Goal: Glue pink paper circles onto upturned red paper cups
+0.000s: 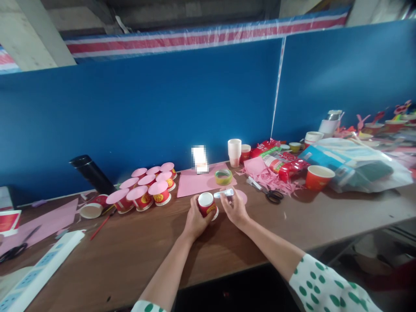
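Note:
My left hand (196, 220) is wrapped round a red paper cup (206, 200), which stands upside down with its white base on top. In my right hand (235, 208) is a white tube, seemingly a glue stick (224, 193), held sideways just right of the cup's base. A pink paper disc (241, 197) lies on the table, partly behind my right hand. To the left stand several upturned red cups (161, 198), each with a pink disc (158, 187) on top. Behind my hands, a roll of yellow-green tape (223, 177) rests on a pink sheet (190, 182).
Black scissors (274, 196) and pink paper scraps (286, 185) lie to the right, near a red cup (319, 177) and a plastic bag (360, 167). At left are a black bottle (92, 174), a tipped cup (92, 209) and a power strip (42, 271). A blue partition (162, 104) stands behind.

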`<state>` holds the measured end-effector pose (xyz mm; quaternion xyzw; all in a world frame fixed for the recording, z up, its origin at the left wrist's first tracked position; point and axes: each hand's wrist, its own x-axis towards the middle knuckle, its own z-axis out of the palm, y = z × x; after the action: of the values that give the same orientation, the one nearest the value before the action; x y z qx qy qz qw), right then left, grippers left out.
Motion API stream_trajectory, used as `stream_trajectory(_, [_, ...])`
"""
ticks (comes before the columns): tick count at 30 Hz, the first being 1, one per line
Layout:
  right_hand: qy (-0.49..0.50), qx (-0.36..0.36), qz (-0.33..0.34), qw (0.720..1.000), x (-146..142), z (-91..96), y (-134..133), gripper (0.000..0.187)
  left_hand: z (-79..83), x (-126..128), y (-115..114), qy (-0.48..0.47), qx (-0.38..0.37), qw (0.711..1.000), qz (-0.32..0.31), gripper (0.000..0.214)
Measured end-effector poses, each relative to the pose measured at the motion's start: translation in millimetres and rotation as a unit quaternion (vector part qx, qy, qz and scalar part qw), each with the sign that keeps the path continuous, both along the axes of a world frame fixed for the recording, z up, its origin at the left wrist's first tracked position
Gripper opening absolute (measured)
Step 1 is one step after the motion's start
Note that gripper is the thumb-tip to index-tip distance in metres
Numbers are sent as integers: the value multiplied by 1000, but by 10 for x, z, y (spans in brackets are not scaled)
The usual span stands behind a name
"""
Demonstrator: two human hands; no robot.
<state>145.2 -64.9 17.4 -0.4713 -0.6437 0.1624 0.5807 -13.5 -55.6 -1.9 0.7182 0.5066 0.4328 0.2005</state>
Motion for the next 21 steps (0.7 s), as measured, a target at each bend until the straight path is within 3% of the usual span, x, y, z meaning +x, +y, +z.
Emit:
stream_trajectory(11, [13,9,45,999,-11,15,-38,13,39,-2,-4,-18,22,999,-28,49])
stream_trajectory(21, [-33,25,61,997,27,-21,-14,7,-11,-38,45,0,42,999,-23,49])
